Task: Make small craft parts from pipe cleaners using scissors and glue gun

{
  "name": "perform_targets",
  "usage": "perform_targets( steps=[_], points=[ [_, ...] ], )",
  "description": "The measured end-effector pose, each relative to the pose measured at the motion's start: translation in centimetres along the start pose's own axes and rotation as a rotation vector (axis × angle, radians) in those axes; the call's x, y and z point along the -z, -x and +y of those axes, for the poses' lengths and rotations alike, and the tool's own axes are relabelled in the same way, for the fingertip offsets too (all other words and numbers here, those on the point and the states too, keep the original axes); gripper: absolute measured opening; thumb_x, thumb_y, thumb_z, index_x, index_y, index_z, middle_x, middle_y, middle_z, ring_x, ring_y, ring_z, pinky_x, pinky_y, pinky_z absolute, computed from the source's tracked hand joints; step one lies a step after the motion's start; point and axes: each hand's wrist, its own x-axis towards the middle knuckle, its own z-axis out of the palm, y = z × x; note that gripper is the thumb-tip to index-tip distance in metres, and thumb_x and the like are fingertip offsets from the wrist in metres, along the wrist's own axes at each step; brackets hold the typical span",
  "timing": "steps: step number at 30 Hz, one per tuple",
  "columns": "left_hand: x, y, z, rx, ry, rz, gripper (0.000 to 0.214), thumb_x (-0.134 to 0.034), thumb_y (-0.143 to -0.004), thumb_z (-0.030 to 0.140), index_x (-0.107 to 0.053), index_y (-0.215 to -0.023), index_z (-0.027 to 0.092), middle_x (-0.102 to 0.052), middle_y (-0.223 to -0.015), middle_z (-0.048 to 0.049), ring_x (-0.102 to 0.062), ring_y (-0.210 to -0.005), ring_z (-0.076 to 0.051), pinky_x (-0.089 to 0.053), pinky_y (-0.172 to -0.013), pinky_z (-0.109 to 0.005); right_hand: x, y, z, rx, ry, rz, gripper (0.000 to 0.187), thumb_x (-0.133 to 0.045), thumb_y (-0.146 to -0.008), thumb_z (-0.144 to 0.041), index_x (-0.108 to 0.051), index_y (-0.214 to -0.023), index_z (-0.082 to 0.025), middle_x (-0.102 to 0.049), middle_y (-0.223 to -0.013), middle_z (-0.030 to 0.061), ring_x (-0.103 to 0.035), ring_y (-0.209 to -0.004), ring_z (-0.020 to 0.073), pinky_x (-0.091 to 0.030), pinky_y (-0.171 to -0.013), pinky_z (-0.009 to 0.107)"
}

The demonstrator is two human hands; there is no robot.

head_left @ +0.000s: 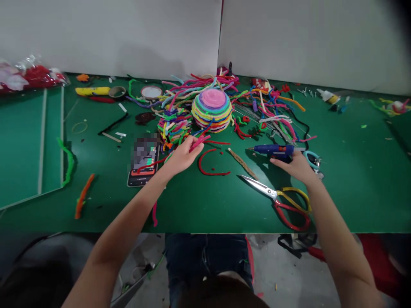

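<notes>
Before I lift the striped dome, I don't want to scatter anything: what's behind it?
Behind the striped dome, coloured fuzzy stems show past its edges, with the pale wall panel beyond. What lies low behind the dome, or under it, is covered.

Nothing is reading clearly anywhere on this table, not a word, not a number! The pale-edged rectangular phone with a dark screen (143,166) is showing coloured blocks and an orange-red bar, its upper part breaking into pixel squares, its tiny marks defying the eye. Further back, the yellow cylindrical tube (93,91) is carrying small dark specks, too fine for reading. Across the way, the crumpled shiny red wrapper (259,83) is flashing pale marks, blurring beyond any spelling.
</notes>
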Motion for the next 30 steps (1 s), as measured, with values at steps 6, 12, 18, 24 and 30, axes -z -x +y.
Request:
perform_targets(
  steps=[6, 12, 18, 24, 30],
  points=[
    [0.6, 1.2, 0.7, -0.029, 0.068, -0.154, 0.031, -0.035, -0.090, 0.042, -0.051, -0.083, 0.016, -0.043, -0.067, 0.0023, -0.036, -0.054, -0.008, -0.029, -0.050, -0.021, 0.4, -0.8, -2.4, 0.003, -0.198, 0.026, 0.029, -0.068, -0.068, -0.045, -0.065, -0.079, -0.018, -0.064, -0.071, 0.0024, -0.058, -0.061, 0.0170, -0.045, -0.057, 0.030],
    [0.9, 2.6, 2.2, 0.089, 0.260, -0.234, 0.029, -0.038, -0.090, 0.041, -0.051, -0.082, 0.017, -0.028, -0.056, 0.0063, -0.026, -0.046, -0.007, -0.022, -0.042, -0.020, 0.2, 0.0, -7.2, 0.005, -0.593, -0.190, 0.021, -0.070, -0.068, -0.040, -0.063, -0.069, -0.020, -0.067, -0.073, 0.0021, -0.054, -0.051, 0.0110, -0.040, -0.045, 0.024],
    [0.5, 3.3, 2.8, 0.139, 0.470, -0.337, 0.024, -0.038, -0.090, 0.037, -0.046, -0.080, 0.017, -0.025, -0.056, 0.0076, -0.021, -0.044, -0.006, -0.019, -0.040, -0.019, -3.0, 0.8, -8.9, -0.129, -0.675, -0.154, 0.029, -0.078, -0.056, -0.041, -0.059, -0.059, -0.018, -0.057, -0.054, -0.0018, -0.045, -0.045, 0.0092, -0.037, -0.041, 0.024],
    [-0.2, 3.7, 3.1, 0.139, 0.504, -0.422, 0.026, -0.037, -0.091, 0.038, -0.045, -0.079, 0.017, -0.026, -0.056, 0.0070, -0.022, -0.045, -0.006, -0.019, -0.040, -0.019, -4.5, 1.5, -8.2, -0.166, -0.710, -0.178, 0.027, -0.077, -0.056, -0.039, -0.059, -0.061, -0.019, -0.059, -0.056, -0.0023, -0.051, -0.048, 0.0108, -0.043, -0.047, 0.025],
    [-0.3, 3.8, 3.1, 0.145, 0.521, -0.449, 0.026, -0.036, -0.091, 0.038, -0.044, -0.078, 0.018, -0.026, -0.057, 0.0060, -0.022, -0.046, -0.007, -0.019, -0.041, -0.021, -4.7, 1.7, -8.2, -0.203, -0.727, -0.179, 0.025, -0.078, -0.055, -0.038, -0.062, -0.061, -0.020, -0.061, -0.056, -0.0011, -0.051, -0.047, 0.0115, -0.045, -0.046, 0.026]
  ],
)
